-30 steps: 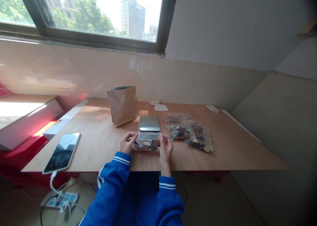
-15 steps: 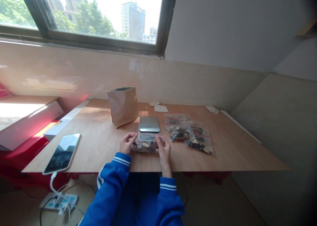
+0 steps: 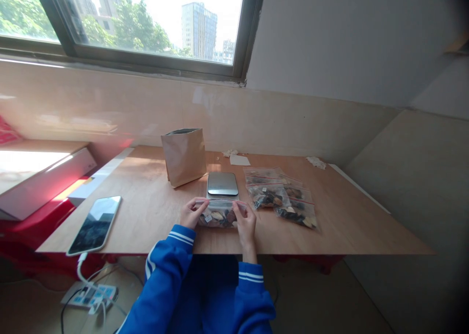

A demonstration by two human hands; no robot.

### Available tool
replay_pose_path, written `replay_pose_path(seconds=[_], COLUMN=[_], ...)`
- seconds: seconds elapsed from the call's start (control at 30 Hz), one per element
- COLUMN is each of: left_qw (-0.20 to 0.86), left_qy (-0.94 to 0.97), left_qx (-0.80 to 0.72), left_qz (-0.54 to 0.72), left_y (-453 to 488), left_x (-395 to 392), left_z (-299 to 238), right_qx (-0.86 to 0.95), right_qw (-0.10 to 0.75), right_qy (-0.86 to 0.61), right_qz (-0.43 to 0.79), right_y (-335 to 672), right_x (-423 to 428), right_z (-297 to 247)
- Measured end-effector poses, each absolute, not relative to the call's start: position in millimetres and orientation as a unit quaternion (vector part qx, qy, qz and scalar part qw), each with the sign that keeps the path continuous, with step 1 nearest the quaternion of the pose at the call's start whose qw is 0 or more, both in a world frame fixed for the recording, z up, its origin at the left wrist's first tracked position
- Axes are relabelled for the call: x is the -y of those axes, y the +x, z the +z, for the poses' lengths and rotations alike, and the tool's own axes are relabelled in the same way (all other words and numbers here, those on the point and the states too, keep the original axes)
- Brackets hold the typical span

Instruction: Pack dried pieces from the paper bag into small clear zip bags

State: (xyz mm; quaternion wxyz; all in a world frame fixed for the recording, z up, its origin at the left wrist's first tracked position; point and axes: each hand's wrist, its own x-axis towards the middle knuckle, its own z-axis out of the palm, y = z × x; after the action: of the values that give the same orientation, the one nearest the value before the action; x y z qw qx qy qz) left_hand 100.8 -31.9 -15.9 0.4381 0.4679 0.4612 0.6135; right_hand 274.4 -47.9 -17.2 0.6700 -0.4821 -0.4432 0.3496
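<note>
Two-handed hold: left hand [image 3: 193,213] and right hand [image 3: 246,221] each pinch an end of the top edge of a clear bag [image 3: 217,219] of dark, pale and brown pieces, near the front of the worktop [image 3: 359,226]. Just beyond sits a silver-topped scale [image 3: 223,183]; similar filled bags [image 3: 269,197] overlap to its right, an open brown pouch [image 3: 186,157] stands left.

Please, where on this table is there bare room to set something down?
Between the phone and left hand, and right of the overlapping plastic bags toward the edge of the table. Crowded in the middle: paper bag, scale and held plastic bag.
</note>
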Motion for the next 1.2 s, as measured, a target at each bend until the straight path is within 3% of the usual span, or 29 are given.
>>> replay_pose_path(seconds=[0.53, 1.2], left_qw=[0.493, 0.469], left_qy=[0.502, 0.507], left_qx=[-0.452, -0.445], left_qz=[0.548, 0.571], left_y=[103, 108], left_x=[37, 39], left_z=[-10, -7], right_qx=[0.476, 0.516], right_qw=[0.623, 0.608], right_qy=[-0.462, -0.436], right_qz=[0.416, 0.416], right_y=[277, 267], right_x=[50, 52], right_z=[-16, -15])
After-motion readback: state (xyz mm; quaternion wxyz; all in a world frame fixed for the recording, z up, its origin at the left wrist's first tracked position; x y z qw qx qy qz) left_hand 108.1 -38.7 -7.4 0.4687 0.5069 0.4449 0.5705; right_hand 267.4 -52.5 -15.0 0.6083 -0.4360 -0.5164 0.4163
